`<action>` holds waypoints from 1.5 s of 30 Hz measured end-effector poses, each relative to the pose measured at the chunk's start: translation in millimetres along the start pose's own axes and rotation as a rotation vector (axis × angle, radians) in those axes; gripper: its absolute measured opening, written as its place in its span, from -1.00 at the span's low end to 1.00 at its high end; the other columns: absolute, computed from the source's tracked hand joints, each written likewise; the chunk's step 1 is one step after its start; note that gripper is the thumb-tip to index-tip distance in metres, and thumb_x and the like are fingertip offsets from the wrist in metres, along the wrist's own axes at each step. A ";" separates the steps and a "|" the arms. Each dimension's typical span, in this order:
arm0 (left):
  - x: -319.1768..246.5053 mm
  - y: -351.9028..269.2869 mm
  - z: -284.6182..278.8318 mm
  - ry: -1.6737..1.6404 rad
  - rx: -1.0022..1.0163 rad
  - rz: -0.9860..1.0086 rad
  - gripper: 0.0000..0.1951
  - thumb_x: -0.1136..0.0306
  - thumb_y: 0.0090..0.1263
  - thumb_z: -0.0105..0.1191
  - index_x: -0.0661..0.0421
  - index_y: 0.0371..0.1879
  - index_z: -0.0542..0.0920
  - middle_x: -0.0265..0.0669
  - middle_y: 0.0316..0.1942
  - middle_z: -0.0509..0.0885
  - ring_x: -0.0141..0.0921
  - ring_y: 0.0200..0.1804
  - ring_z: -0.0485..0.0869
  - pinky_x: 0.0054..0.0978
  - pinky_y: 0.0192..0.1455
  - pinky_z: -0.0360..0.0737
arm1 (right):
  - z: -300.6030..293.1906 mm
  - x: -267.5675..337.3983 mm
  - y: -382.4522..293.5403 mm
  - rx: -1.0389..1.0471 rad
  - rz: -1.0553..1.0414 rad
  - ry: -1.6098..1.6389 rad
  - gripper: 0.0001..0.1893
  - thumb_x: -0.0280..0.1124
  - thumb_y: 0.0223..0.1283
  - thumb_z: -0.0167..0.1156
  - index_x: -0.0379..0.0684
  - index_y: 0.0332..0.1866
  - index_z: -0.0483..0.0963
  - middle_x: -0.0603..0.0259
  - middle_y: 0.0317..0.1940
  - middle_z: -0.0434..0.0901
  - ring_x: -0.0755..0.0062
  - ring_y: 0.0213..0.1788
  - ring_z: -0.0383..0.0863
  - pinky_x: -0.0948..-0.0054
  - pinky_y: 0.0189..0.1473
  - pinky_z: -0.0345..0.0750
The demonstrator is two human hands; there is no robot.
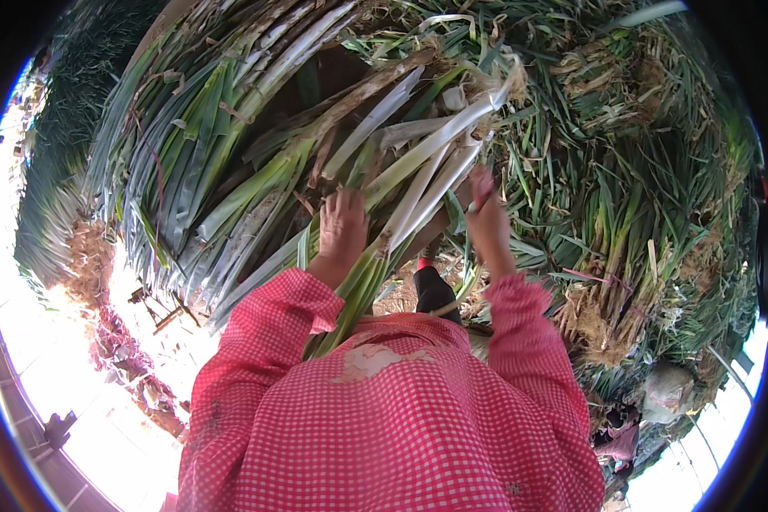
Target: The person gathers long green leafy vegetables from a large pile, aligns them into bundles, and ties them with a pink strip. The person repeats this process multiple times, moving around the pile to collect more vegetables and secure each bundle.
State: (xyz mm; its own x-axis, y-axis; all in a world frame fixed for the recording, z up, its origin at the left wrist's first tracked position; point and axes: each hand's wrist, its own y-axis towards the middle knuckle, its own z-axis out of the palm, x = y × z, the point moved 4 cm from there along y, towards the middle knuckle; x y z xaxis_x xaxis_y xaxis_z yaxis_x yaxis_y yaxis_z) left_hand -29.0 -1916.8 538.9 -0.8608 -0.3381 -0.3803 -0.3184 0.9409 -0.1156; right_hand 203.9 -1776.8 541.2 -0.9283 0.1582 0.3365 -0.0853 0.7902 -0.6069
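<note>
My left hand [344, 221], knuckles up, lies on leek stalks [416, 163] in front of me; whether its fingers grip one is hidden. My right hand [486, 217] is a little to the right, beside the white root ends, closed around a small red-handled tool [481, 189] that is blurred. A few leeks with white shanks and green leaves [361, 288] slant from the upper right down towards my lap. Dry outer leaves lie among the stalks.
Trimmed leeks [185, 166] are piled at the left. Heaps of leafy green stalks and roots [614, 217] fill the right side. A farther stack [51, 217] stands at far left. A person [621, 435] shows at lower right, near a pale sack [669, 390].
</note>
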 end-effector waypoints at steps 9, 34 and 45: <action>29.7 54.9 5.8 -0.051 0.400 -0.215 -0.57 0.19 0.07 0.38 0.13 -0.15 0.55 -0.11 -0.04 0.56 -0.10 0.13 0.50 -0.11 0.14 0.43 | 112.1 -24.2 -119.1 0.102 -0.449 0.048 -0.30 -0.39 0.04 0.24 -0.35 0.30 0.13 -0.07 -0.48 0.62 -0.08 -0.44 0.65 0.09 -0.42 0.56; 24.3 42.5 8.8 -0.184 0.468 -0.046 -0.64 0.18 0.18 0.25 0.21 -0.19 0.60 0.08 -0.27 0.65 0.04 -0.15 0.63 -0.08 -0.08 0.53 | 99.4 -26.2 -115.6 0.152 -0.317 0.096 -0.28 -0.39 0.00 0.26 -0.26 0.31 0.14 -0.05 -0.52 0.62 -0.05 -0.44 0.65 0.07 -0.39 0.56; 40.7 45.8 4.3 -0.146 0.388 0.062 -0.74 0.36 0.30 0.11 0.27 -0.13 0.59 0.10 -0.32 0.63 0.00 -0.22 0.64 -0.18 -0.14 0.53 | 131.8 -20.9 -140.1 0.536 -0.423 -0.105 -0.28 -0.27 0.04 0.20 -0.23 0.33 0.11 -0.01 -0.51 0.62 -0.08 -0.41 0.65 0.03 -0.35 0.55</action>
State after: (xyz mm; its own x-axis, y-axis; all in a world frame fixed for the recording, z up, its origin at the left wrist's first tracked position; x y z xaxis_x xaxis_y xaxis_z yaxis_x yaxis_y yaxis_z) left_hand -76.9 -1887.4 514.1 -0.7996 -0.3003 -0.5200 -0.0710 0.9072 -0.4147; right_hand 187.5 -1968.9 524.3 -0.8037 -0.1785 0.5676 -0.5897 0.3657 -0.7201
